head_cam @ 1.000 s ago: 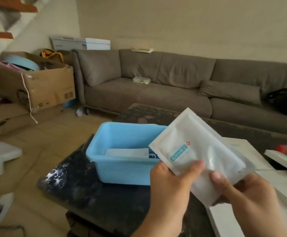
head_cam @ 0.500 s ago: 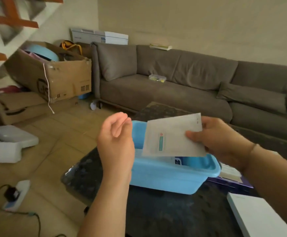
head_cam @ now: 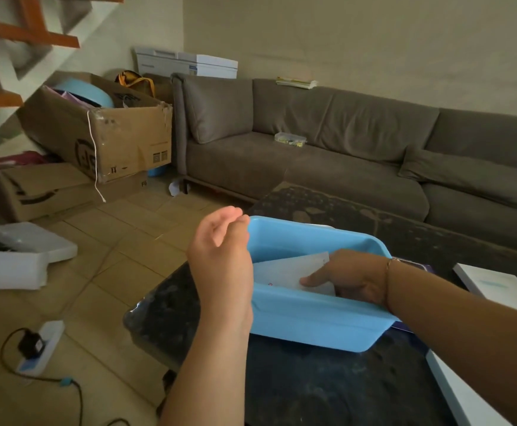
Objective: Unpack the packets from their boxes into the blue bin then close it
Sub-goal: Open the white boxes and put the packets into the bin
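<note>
The blue bin (head_cam: 318,325) stands on the dark table (head_cam: 328,388), its top uncovered. Inside it my right hand (head_cam: 348,279) pinches a white packet (head_cam: 285,272), thumb on top, holding it low and tilted against the bin's near wall. My left hand (head_cam: 220,253) hovers in front of the bin's left end, palm turned up, fingers loosely curved and holding nothing. A white box (head_cam: 494,285) lies on the table to the right of the bin; another white box (head_cam: 472,392) sits at the lower right edge.
A brown sofa (head_cam: 328,155) runs behind the table. Cardboard boxes (head_cam: 103,130) are piled on the tiled floor at left, with white foam pieces (head_cam: 20,256) and a power strip (head_cam: 40,345) with a cable nearer me.
My right hand has lowered the packet from above the bin down into it. My left hand, which let go of the packet a second ago, stays raised beside the bin.
</note>
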The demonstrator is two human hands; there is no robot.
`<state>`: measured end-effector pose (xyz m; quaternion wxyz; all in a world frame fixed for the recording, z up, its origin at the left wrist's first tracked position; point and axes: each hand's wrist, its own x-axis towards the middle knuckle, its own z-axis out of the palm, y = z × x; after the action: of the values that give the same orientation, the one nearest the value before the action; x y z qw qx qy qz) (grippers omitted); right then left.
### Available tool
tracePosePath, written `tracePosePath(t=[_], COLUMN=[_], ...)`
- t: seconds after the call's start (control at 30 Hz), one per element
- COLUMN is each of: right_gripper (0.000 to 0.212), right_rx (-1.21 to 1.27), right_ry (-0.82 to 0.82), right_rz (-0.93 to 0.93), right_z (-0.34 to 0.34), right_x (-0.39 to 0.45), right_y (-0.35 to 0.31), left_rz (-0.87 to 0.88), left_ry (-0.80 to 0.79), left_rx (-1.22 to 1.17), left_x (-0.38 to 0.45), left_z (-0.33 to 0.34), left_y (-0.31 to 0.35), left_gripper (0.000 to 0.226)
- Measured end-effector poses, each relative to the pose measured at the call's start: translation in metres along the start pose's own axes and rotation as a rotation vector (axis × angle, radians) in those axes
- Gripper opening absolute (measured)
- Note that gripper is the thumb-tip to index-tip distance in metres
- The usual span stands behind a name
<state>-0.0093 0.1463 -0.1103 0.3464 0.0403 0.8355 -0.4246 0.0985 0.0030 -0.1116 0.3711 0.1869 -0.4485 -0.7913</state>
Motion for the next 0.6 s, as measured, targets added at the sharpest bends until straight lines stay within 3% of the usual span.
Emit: tracePosePath(t=[0.3,0.5,0.6], right_gripper=[0.068,0.071,0.061], right_rx=[-0.8,-0.834,-0.831], right_ry=[0.195,0.137,0.128], right_rz=[-0.181,-0.231,-0.286], right_z=[-0.005,-0.004,-0.015], right_x=[-0.022,-0.019,-0.036], right_y=[-0.002,0.0,0.001], left_rz=[-0.005,0.01,0.184], left_ry=[0.018,0.018,0.031], left_rx=[-0.009,0.019,0.16], left_x=[-0.002,-0.004,-0.011], left_z=[0.001,0.003,0.007], left_y=[0.002,0.002,-0.002], left_gripper=[0.015,0.015,0.014])
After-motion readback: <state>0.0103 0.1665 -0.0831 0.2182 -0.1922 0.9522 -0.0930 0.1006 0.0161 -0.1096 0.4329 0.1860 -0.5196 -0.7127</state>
